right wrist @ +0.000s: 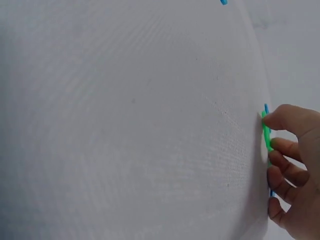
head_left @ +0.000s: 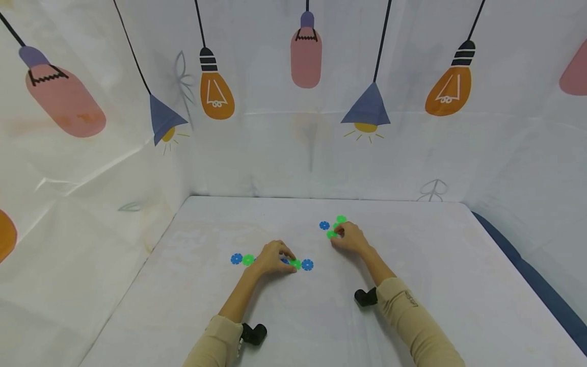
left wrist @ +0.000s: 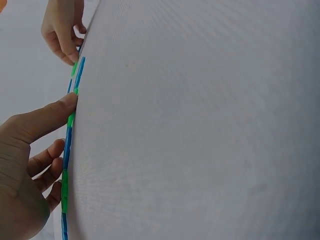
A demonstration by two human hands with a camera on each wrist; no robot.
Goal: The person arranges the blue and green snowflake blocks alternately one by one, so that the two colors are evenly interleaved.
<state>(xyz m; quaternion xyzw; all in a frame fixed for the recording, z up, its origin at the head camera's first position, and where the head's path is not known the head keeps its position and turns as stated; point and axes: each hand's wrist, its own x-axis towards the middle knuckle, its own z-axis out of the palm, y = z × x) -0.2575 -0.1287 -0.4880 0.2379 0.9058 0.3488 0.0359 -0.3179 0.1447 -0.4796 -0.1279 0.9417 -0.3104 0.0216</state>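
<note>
A row of alternating blue and green notched discs lies on the table. My left hand (head_left: 273, 258) bends over it, its palm hiding the middle part. Thumb and forefinger pinch a green notched disc (head_left: 295, 264) near the row's right end, between two blue ones; in the left wrist view the thumb rests against its edge. Farther back, my right hand (head_left: 350, 238) pinches another green notched disc (head_left: 331, 234) by its edges. Close by lie a blue notched disc (head_left: 324, 225) and a green one (head_left: 341, 219), with more green partly covered by the fingers.
The white table (head_left: 458, 285) reaches to a cloth backdrop (head_left: 275, 158) printed with hanging lamps. At the row's left end are a blue disc (head_left: 236, 259) and a green disc (head_left: 248, 260). Black wrist devices (head_left: 254, 334) stick out by both sleeves.
</note>
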